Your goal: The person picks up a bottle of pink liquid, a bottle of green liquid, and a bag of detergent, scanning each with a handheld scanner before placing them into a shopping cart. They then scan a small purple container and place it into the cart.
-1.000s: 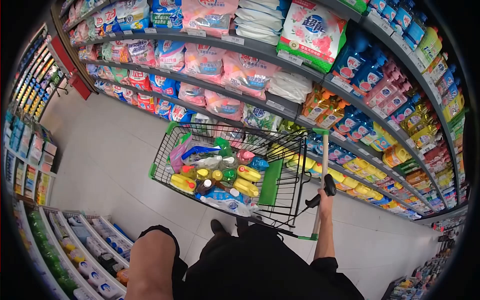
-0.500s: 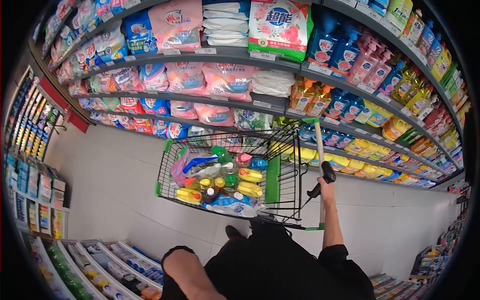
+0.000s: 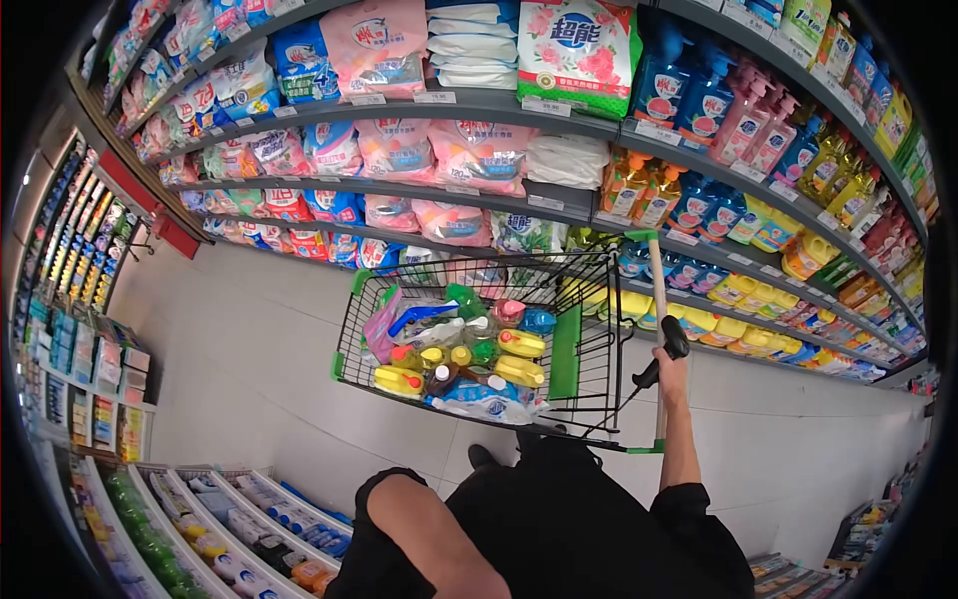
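Note:
A shopping cart [image 3: 566,365] with green corners stands in front of me, filled with bottles, yellow jugs and bags. My right hand [image 3: 672,374] is wrapped round the cart's handle bar [image 3: 660,290], just below a black handheld device [image 3: 674,337] attached at the bar. In the cart lie a blue-handled item [image 3: 421,318], a pink bag [image 3: 381,324] and a blue-and-white bag [image 3: 489,403]. My left forearm shows at the bottom, bent back toward my body, and its hand is out of view.
A long shelf [image 3: 479,106] of detergent bags and bottles curves along the far side of the aisle. Low shelves [image 3: 215,529] with bottles stand at the lower left, and a product rack [image 3: 95,369] at the left. Pale floor tiles [image 3: 249,349] lie between them.
The cart, shelves and my right hand appear slightly farther right in the view. My left forearm also sits farther right. My right hand keeps its grip on the bar.

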Available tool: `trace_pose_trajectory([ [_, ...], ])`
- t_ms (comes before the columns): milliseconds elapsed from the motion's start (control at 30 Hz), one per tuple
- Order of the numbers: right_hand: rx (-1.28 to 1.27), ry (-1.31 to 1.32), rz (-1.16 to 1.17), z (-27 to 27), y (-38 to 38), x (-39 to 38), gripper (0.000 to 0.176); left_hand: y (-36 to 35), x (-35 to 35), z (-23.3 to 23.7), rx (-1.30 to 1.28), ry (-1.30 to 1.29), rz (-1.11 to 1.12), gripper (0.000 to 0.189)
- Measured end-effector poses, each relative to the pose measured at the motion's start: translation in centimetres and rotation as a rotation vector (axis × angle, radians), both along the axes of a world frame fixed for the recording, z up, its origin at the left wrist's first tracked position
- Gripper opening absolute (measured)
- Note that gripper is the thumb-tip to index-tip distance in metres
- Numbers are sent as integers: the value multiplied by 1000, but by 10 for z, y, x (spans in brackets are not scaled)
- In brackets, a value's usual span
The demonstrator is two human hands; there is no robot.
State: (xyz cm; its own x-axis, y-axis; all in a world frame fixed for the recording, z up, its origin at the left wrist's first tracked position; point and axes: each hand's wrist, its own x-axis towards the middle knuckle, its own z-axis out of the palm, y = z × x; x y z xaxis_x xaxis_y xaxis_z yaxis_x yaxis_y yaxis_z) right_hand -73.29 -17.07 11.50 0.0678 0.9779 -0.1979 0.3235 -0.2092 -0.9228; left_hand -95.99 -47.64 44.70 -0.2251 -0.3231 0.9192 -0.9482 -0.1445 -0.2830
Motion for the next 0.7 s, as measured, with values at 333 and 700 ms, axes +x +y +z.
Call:
trace_pose_trajectory([
  [333,-27,-60,-23,-2,3,4,28,36,-19,36,-96,-779,1440,55],
  [700,15,-4,-18,-4,1,1,27,9,-27,13,-151,-623,1336,38],
])
